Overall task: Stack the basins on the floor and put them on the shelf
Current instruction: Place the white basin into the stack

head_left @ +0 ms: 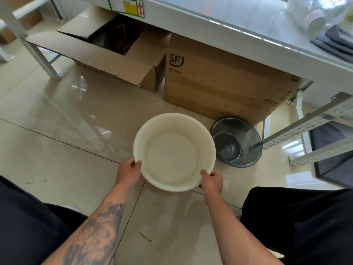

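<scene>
A round white basin (172, 152) is held open side up just above the tiled floor, in the middle of the view. My left hand (129, 172) grips its near-left rim with the thumb over the edge. My right hand (212, 181) grips its near-right rim the same way. A smaller dark grey basin (236, 142) rests on the floor just right of the white one, tilted against a cardboard box. The white shelf board (238, 22) runs across the top of the view, above the boxes.
An open cardboard box (107, 54) and a closed SF box (219, 81) stand under the shelf. A slotted metal rack post (309, 127) slants in from the right. Folded grey cloth (336, 43) and wrapped white items (313, 16) lie on the shelf. My black-clad knees frame the bottom corners.
</scene>
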